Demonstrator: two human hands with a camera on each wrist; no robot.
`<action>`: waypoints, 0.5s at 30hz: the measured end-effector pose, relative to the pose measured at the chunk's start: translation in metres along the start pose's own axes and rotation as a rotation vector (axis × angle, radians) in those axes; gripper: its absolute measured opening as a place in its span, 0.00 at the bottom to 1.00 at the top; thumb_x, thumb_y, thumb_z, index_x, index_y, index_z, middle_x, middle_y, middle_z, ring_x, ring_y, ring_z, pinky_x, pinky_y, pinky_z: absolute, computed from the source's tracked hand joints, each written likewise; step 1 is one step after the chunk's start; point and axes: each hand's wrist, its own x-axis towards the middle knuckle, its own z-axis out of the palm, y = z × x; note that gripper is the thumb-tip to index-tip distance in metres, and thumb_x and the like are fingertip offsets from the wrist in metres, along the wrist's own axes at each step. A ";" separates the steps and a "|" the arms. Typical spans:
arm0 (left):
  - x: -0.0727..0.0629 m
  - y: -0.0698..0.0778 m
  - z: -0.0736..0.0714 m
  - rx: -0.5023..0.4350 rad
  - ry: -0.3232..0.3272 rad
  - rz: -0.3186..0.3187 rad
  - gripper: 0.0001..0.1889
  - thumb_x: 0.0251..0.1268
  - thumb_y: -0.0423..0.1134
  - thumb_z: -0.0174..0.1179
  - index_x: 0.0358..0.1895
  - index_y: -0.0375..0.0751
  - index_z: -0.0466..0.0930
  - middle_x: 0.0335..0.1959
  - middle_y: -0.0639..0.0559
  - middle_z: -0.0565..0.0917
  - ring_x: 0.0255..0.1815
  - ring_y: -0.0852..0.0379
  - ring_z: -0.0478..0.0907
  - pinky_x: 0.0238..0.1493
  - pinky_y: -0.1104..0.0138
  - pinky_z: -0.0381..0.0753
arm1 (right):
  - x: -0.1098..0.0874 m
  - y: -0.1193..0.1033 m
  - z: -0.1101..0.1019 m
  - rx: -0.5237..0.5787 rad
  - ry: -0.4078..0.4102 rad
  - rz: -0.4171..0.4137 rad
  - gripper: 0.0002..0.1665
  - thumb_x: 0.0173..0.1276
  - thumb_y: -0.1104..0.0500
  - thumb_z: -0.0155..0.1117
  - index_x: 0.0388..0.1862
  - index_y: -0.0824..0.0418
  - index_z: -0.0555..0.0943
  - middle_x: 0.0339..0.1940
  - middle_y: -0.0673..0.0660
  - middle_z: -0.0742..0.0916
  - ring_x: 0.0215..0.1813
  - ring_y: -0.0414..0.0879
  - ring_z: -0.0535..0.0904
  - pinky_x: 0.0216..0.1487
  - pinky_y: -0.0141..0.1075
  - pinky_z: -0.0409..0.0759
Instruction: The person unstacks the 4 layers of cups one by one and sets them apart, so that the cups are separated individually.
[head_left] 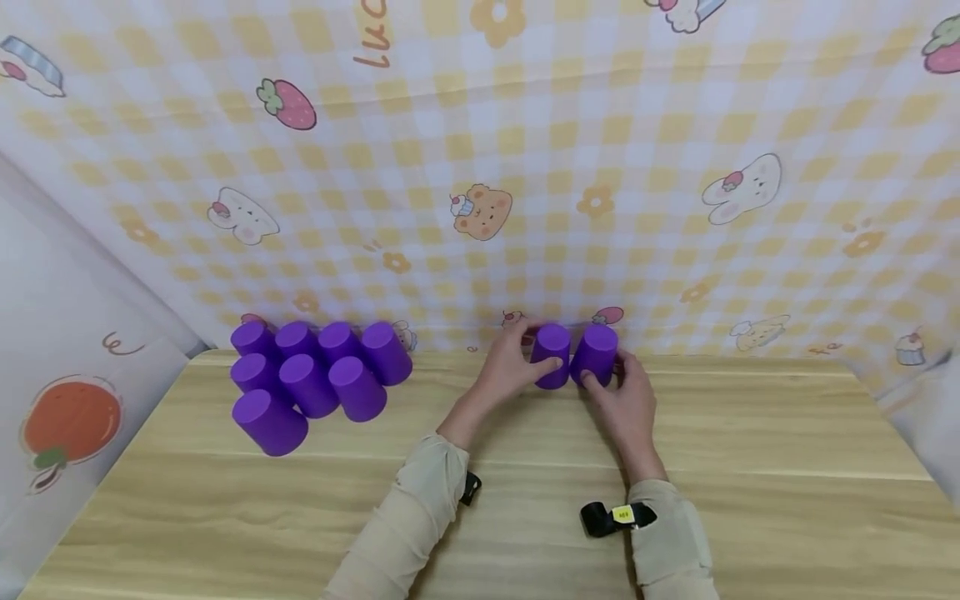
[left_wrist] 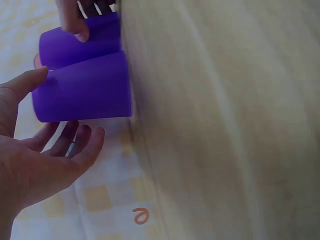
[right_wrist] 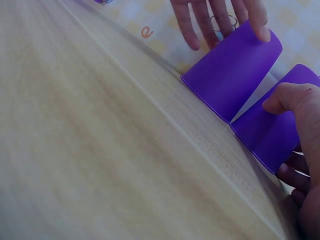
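Observation:
Two purple cups stand upside down side by side at the back of the table. My left hand (head_left: pixel 508 363) is at the left cup (head_left: pixel 552 358), its thumb on the near side and its forefingers reaching behind; the other fingers (left_wrist: pixel 90 147) spread out apart from the cup. Beside it, my right hand (head_left: pixel 627 400) holds the right cup (head_left: pixel 597 354) between the thumb in front and fingers at the far right side. In the right wrist view the bases of both cups meet at the tabletop, while their upper ends lean apart in the picture.
To the left, several more upside-down purple cups (head_left: pixel 309 385) stand in a close group of rows. A yellow-checked cloth (head_left: pixel 420 167) with cartoon prints rises right behind the wooden table (head_left: pixel 540 517). Black wrist cameras (head_left: pixel 597 519) sit over the sleeves.

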 end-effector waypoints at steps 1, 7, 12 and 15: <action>0.000 -0.001 0.000 -0.003 0.000 -0.008 0.29 0.51 0.34 0.69 0.58 0.36 0.70 0.51 0.44 0.77 0.50 0.50 0.75 0.53 0.61 0.75 | 0.000 0.000 0.000 0.000 -0.002 0.001 0.36 0.58 0.56 0.67 0.62 0.70 0.67 0.54 0.67 0.77 0.55 0.58 0.72 0.59 0.48 0.68; -0.001 -0.001 0.000 -0.040 0.005 -0.016 0.27 0.52 0.35 0.68 0.57 0.38 0.72 0.51 0.45 0.77 0.49 0.50 0.76 0.50 0.61 0.77 | 0.001 0.000 0.001 0.002 0.013 -0.008 0.36 0.58 0.56 0.67 0.62 0.69 0.67 0.54 0.67 0.77 0.55 0.58 0.72 0.59 0.48 0.68; -0.003 -0.001 -0.001 -0.045 0.001 0.003 0.26 0.53 0.35 0.68 0.56 0.37 0.72 0.50 0.45 0.78 0.48 0.50 0.77 0.49 0.63 0.78 | 0.001 0.002 0.001 -0.005 0.009 -0.004 0.36 0.58 0.56 0.67 0.62 0.69 0.67 0.54 0.66 0.77 0.55 0.58 0.72 0.58 0.48 0.68; -0.006 0.000 -0.002 -0.027 0.001 0.022 0.25 0.53 0.35 0.68 0.56 0.37 0.73 0.50 0.45 0.78 0.48 0.52 0.77 0.49 0.65 0.78 | 0.000 0.002 0.001 -0.004 0.007 -0.002 0.36 0.58 0.56 0.67 0.62 0.69 0.67 0.54 0.66 0.77 0.55 0.57 0.72 0.58 0.47 0.68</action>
